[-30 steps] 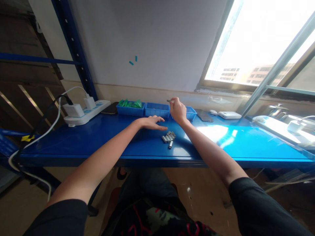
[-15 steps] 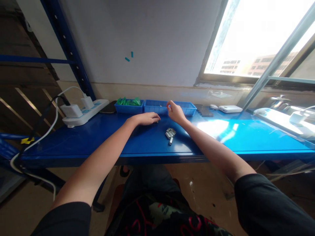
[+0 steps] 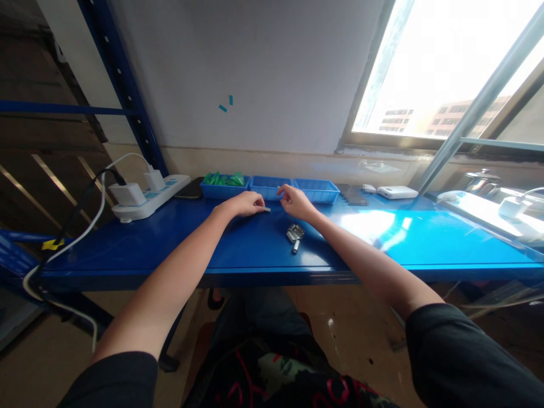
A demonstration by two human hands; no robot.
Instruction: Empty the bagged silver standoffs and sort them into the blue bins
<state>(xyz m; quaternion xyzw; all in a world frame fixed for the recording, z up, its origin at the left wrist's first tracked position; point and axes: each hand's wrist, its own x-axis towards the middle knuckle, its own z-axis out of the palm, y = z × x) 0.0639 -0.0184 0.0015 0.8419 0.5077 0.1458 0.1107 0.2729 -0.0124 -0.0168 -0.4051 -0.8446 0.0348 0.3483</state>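
Note:
My left hand [image 3: 245, 203] rests low over the blue bench [image 3: 170, 238], fingers pinched on a small silver metal piece [image 3: 267, 209] that sticks out to the right. My right hand [image 3: 293, 200] hovers close beside it, fingers curled; a tiny pale piece seems to show at its fingertips, too small to name. A small heap of silver metal parts [image 3: 294, 234] lies on the bench just in front of my right wrist. Behind both hands stand three blue trays: the left tray [image 3: 224, 190] holds green parts, then the middle tray [image 3: 267, 185] and the right tray [image 3: 318, 192].
A white power strip [image 3: 147, 195] with chargers and cables sits at the back left, a dark phone [image 3: 190, 190] beside it. Another phone [image 3: 352, 195] and a white box [image 3: 397, 192] lie at the back right under the window. A blue rack upright [image 3: 123, 85] stands left.
My right hand came down from above the trays and moved left toward my left hand. My left hand closed from flat into a pinch on a small silver piece.

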